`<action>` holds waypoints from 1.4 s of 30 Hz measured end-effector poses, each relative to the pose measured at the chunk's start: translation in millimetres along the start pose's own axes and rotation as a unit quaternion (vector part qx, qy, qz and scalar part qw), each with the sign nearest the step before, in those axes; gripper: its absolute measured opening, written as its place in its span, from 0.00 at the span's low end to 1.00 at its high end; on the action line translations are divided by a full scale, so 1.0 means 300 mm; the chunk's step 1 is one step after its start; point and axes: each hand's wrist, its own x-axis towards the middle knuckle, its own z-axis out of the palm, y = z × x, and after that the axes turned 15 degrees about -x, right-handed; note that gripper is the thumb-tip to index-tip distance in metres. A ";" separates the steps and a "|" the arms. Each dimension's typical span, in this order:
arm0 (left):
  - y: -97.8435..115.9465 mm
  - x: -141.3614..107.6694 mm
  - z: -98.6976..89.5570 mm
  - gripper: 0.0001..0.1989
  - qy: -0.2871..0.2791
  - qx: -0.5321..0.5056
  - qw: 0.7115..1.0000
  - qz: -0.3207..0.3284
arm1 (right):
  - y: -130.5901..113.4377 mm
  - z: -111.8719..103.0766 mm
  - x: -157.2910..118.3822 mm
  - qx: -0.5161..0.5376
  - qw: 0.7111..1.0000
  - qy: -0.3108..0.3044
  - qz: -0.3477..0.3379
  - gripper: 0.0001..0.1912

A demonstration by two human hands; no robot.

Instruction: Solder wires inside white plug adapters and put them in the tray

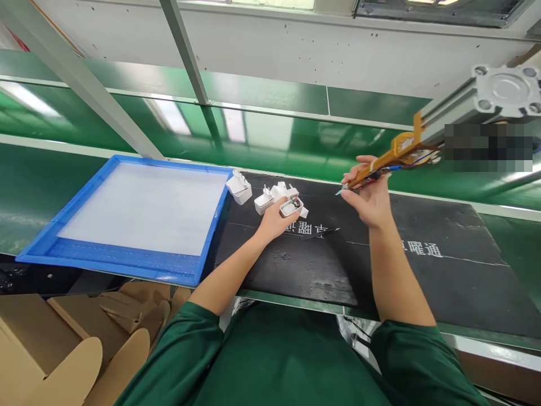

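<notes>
My left hand (276,219) rests on the black mat (422,270) and grips a white plug adapter shell (291,207), its open side up with small parts inside. Two more white adapters (239,187) (265,200) lie just left of it, pins up. My right hand (368,192) is raised to the right and holds a yellow-handled pen-like tool (380,166) with wires on it. The tool's fine tip points left toward the shell, a short way apart from it.
A blue tray (105,256) lined with a white sheet sits at the left, on the green conveyor belt (270,135). A metal cylinder unit (486,96) juts in at upper right. Cardboard pieces (63,344) lie below the bench at lower left.
</notes>
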 end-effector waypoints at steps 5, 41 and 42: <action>0.002 0.001 0.009 0.11 0.005 0.048 0.998 0.048 | -0.154 0.130 -0.006 0.057 0.998 0.004 -0.034 0.26; -0.024 -0.003 0.032 0.14 -0.019 0.068 0.985 0.160 | -0.258 0.196 -0.050 0.201 0.978 0.003 -0.056 0.24; -0.027 -0.002 0.034 0.15 -0.022 0.060 0.984 0.165 | -0.265 0.199 -0.053 0.198 0.979 0.002 -0.053 0.24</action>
